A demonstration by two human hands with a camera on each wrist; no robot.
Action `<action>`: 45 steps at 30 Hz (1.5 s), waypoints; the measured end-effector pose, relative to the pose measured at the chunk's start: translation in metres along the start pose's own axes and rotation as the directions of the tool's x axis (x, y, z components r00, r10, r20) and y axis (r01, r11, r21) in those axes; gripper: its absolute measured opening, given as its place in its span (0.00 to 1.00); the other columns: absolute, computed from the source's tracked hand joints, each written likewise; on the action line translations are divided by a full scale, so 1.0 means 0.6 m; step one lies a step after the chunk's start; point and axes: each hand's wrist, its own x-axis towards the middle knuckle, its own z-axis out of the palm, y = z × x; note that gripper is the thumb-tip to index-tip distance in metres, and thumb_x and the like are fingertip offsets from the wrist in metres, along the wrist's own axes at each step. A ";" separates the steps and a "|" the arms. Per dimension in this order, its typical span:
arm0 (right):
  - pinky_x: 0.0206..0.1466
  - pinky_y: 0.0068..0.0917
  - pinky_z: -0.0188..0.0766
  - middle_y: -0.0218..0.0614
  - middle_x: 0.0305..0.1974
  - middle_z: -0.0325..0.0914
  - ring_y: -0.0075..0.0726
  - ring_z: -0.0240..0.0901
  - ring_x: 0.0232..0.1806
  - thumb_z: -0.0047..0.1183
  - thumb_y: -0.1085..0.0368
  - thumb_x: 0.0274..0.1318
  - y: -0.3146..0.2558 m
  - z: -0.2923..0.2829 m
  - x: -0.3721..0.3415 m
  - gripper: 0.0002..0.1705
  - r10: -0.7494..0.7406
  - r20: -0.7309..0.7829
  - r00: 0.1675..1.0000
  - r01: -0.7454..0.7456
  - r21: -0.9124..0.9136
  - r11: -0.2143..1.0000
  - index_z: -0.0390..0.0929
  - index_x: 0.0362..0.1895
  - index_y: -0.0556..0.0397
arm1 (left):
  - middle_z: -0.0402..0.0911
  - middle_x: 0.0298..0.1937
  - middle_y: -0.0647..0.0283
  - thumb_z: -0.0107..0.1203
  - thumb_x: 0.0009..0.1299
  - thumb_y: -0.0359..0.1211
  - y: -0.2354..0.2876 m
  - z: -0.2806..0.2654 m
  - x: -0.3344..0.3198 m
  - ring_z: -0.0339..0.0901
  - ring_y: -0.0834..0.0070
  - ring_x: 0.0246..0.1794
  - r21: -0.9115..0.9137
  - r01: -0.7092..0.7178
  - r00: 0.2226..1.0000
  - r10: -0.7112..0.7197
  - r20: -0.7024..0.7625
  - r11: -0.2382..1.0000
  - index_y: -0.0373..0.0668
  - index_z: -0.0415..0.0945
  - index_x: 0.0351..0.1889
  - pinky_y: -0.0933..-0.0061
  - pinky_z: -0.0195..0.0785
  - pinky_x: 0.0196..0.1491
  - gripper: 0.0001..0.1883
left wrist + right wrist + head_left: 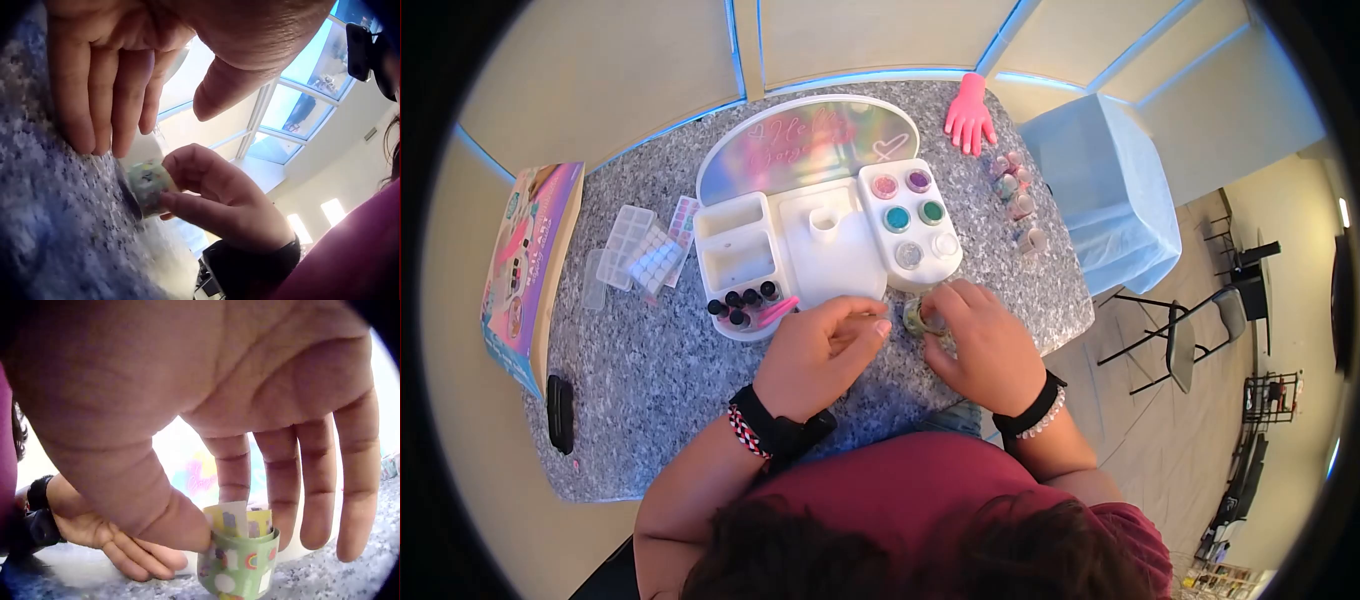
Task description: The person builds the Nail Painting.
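My right hand pinches a green rolled-up sticker strip between thumb and fingers, close over the granite-patterned table. Rainbows and other small pictures cover the strip, and yellow and white inner layers stick up above its rim. Just left of it, my left hand holds nothing, its fingers together and loosely bent near the tabletop. Beyond both hands stands a white nail-art station with a shiny arched back panel.
Glitter pots fill the station's right side; black-capped bottles and a pink tool sit front left. A pink model hand and small jars are at the back right. Plastic cases and a box are left.
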 end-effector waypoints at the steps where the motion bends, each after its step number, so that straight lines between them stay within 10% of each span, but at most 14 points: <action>1: 0.54 0.50 0.80 0.43 0.48 0.80 0.58 0.81 0.54 0.69 0.68 0.60 0.002 0.004 0.000 0.15 0.001 -0.001 1.000 -0.001 0.001 1.000 0.77 0.48 0.50 | 0.90 0.63 0.54 0.61 0.86 0.33 -0.007 0.003 0.001 0.85 0.77 0.61 -0.039 -0.036 0.999 0.036 -0.024 0.999 0.35 0.80 0.70 0.71 0.78 0.65 0.18; 13: 0.62 0.47 0.82 0.39 0.65 0.84 0.56 0.82 0.62 0.73 0.63 0.60 0.036 0.010 0.025 0.25 -0.156 -0.020 0.988 0.156 0.029 0.987 0.83 0.61 0.44 | 0.84 0.73 0.53 0.67 0.81 0.35 -0.016 -0.007 0.014 0.80 0.67 0.73 0.236 -0.227 0.966 0.249 -0.071 0.945 0.40 0.81 0.70 0.60 0.71 0.77 0.21; 21: 0.56 0.47 0.83 0.46 0.52 0.92 0.52 0.89 0.49 0.72 0.59 0.66 0.294 -0.114 0.154 0.18 0.347 -0.256 0.902 -0.405 -0.232 0.884 0.91 0.58 0.50 | 0.83 0.74 0.49 0.71 0.77 0.42 -0.029 -0.006 0.021 0.84 0.55 0.69 0.283 -0.315 0.925 0.360 -0.121 0.906 0.42 0.84 0.66 0.56 0.75 0.71 0.23; 30: 0.61 0.47 0.83 0.47 0.53 0.92 0.55 0.89 0.57 0.78 0.59 0.54 0.410 -0.084 0.204 0.29 0.434 -0.171 0.885 -0.453 -0.092 0.887 0.88 0.60 0.51 | 0.82 0.74 0.47 0.71 0.77 0.42 -0.034 -0.009 0.023 0.82 0.53 0.71 0.325 -0.346 0.914 0.394 -0.095 0.880 0.43 0.84 0.66 0.56 0.75 0.70 0.23; 38: 0.53 0.38 0.85 0.42 0.52 0.87 0.47 0.89 0.52 0.66 0.74 0.60 0.225 -0.114 0.130 0.16 0.208 -0.397 0.894 -0.235 -0.020 0.972 0.85 0.53 0.52 | 0.81 0.76 0.50 0.72 0.76 0.39 -0.016 -0.026 0.013 0.80 0.54 0.74 0.426 -0.406 0.900 0.434 0.033 0.809 0.47 0.84 0.68 0.55 0.73 0.74 0.24; 42: 0.48 0.28 0.85 0.34 0.53 0.87 0.35 0.87 0.55 0.61 0.82 0.59 0.069 -0.064 0.066 0.20 0.051 -0.152 0.987 0.027 0.470 0.882 0.84 0.52 0.50 | 0.81 0.75 0.50 0.72 0.75 0.40 -0.014 -0.025 0.011 0.78 0.51 0.75 0.524 -0.450 0.873 0.479 0.088 0.723 0.48 0.85 0.68 0.53 0.71 0.75 0.24; 45: 0.48 0.31 0.87 0.38 0.57 0.88 0.41 0.88 0.56 0.64 0.82 0.59 0.028 -0.012 0.043 0.19 -0.037 -0.132 0.991 0.090 0.417 0.904 0.86 0.53 0.50 | 0.81 0.74 0.50 0.72 0.75 0.41 -0.016 -0.018 0.010 0.77 0.49 0.75 0.593 -0.435 0.877 0.468 0.108 0.678 0.49 0.86 0.67 0.51 0.70 0.76 0.23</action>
